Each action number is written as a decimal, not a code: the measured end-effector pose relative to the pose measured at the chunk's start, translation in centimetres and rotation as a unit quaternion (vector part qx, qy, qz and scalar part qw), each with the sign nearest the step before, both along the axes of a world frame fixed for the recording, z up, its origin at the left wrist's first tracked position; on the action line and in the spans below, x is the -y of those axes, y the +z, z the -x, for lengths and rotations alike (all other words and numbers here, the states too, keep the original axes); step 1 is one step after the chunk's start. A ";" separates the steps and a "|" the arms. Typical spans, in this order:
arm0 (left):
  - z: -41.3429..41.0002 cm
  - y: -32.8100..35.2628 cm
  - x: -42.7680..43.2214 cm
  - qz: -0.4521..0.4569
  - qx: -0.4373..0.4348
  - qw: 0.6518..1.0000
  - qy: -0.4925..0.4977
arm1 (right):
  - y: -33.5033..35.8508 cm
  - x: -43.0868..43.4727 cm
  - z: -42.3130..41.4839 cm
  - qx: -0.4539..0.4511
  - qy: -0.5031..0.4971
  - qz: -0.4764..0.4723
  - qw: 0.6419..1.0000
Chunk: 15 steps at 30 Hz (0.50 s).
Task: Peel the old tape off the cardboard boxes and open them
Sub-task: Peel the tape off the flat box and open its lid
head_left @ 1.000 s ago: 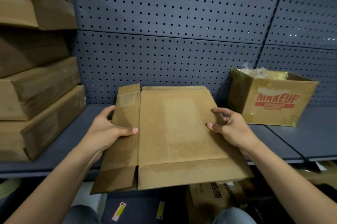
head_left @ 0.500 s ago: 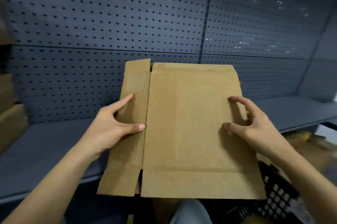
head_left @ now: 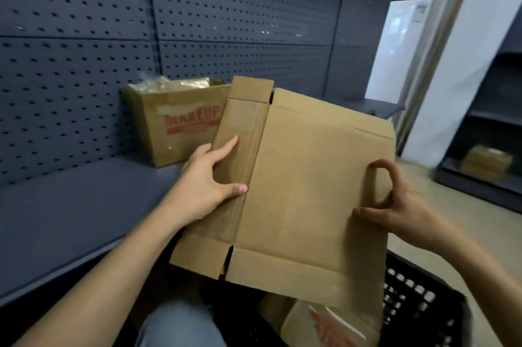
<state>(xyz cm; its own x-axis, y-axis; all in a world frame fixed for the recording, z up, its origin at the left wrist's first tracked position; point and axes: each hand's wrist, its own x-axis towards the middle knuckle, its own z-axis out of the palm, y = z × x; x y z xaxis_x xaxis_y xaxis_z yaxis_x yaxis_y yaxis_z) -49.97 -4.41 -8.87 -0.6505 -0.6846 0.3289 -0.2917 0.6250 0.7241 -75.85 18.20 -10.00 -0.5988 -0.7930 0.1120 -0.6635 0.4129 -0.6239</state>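
pegboard wall (head_left: 84, 64): behind | grey shelf (head_left: 56, 219): left | black crate (head_left: 418, 304): lower right

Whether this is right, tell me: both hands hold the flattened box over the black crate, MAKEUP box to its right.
Wrong on one point: the head view shows the MAKEUP box left of the flattened box. The left hand and right hand do hold it over the black crate.

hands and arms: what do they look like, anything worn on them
The left forearm and right forearm are bare to the frame edge, with no sleeves in view. The left hand and right hand wear no gloves, and no rings, watch or bracelet show. The nails look short.
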 end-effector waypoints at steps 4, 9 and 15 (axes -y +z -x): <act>7.2 -5.2 0.0 -0.032 0.072 0.995 -0.062 | -5.9 -3.1 3.8 0.022 -0.072 -0.083 0.994; 12.8 -13.6 0.4 -0.088 0.145 0.981 -0.096 | -13.6 -4.5 5.4 0.069 -0.113 -0.175 0.976; 14.5 -21.0 0.9 -0.156 0.245 0.947 -0.136 | -20.7 -4.1 4.1 0.118 -0.089 -0.315 0.938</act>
<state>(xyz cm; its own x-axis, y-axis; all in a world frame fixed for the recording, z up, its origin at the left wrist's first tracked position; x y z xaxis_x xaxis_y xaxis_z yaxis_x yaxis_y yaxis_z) -64.42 -5.30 -29.89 -0.8385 -0.4845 -0.2492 -0.5003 0.5036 0.7044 -79.99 22.33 -30.67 -0.6776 -0.5422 -0.4969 -0.4232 0.8400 -0.3395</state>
